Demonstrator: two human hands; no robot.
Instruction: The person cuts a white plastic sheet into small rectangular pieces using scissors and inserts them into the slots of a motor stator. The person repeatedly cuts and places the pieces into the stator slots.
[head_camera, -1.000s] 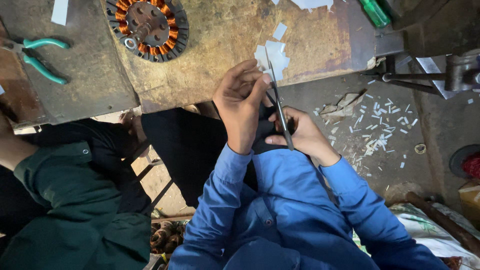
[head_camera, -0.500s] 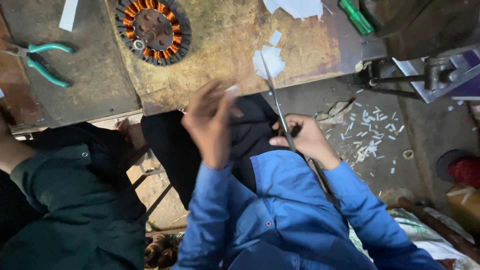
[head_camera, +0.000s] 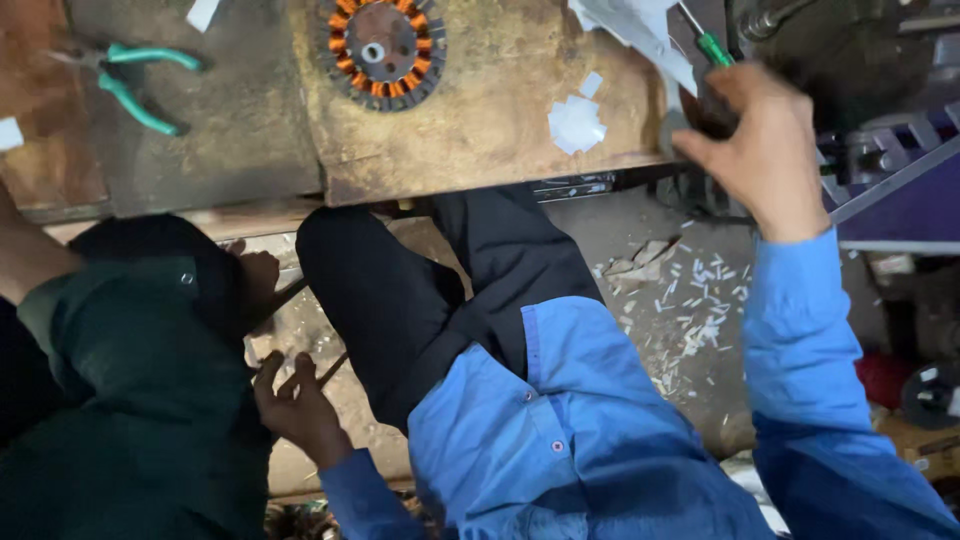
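The screwdriver, green-handled, lies at the far right end of the table, well right of the copper-wound motor core. My right hand is up beside it, fingers curled toward something dark next to it; the blur hides whether they have closed on anything. My left hand is down below the table, near my knee, loosely curled around what looks like a thin rod. To do this well, I'd reach slowly and avoid sweeping the paper scraps off the edge.
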